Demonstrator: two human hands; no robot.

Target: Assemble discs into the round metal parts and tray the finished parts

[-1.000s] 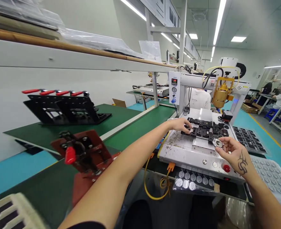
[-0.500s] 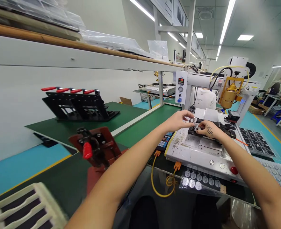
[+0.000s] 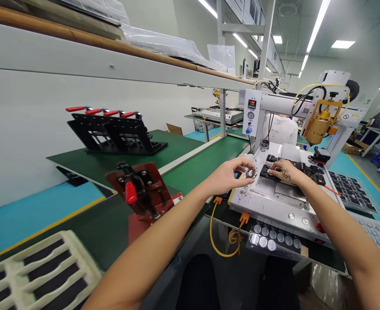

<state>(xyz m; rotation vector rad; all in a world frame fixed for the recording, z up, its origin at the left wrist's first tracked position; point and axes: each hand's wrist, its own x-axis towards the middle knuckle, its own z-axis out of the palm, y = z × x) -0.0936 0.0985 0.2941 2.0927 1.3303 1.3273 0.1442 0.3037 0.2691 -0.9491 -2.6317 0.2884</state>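
My left hand holds a round metal ring-shaped part, like a watch case, between thumb and fingers above the left side of the white machine bed. Over the black fixture on that bed, the fingers of my right hand are pinched together at its left end. A small shiny part shows at those fingertips, mostly covered by them. Behind my hands a gold dispensing head hangs from the machine's arm.
A red clamp fixture stands left of my forearm, with a cream slotted tray nearer. A sheet of round stickers lies along the front edge. Trays of black parts are at right. A person in white is behind the machine.
My left hand has moved left, away from my right hand, carrying the round part. My right fingers have lowered onto the fixture's left end. The view has shifted slightly.
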